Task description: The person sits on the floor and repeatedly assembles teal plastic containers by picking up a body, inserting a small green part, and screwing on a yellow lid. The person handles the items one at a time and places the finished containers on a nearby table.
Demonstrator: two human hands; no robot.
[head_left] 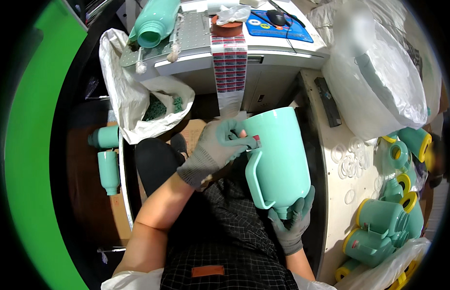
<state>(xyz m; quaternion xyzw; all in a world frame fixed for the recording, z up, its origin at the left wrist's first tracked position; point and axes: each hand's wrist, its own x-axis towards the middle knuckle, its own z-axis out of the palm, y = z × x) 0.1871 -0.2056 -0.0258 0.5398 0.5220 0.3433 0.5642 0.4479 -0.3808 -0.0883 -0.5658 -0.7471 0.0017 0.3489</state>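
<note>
A large mint-green plastic jug shell (pixel 284 150) with a side handle (pixel 253 179) is tilted over my lap, its narrow neck pointing down toward me. My right hand (pixel 291 224), in a grey glove, is closed round the neck. My left hand (pixel 217 143), also gloved, has its fingers pinched at the jug's wall just above the handle. At those fingertips shows a small red and dark sticker (pixel 257 140), against or very near the wall. Beyond my left hand, a strip of red and dark stickers (pixel 230 67) hangs from a brown roll (pixel 227 29) on the desk edge.
Another mint-green shell (pixel 155 24) lies on the perforated desk panel (pixel 193 34). A white sack (pixel 130 96) with green scraps hangs left. On the right bench (pixel 331 193) are clear rings (pixel 350 162) and several green jugs (pixel 379 215) with yellow rims. More shells (pixel 108 169) lie at left.
</note>
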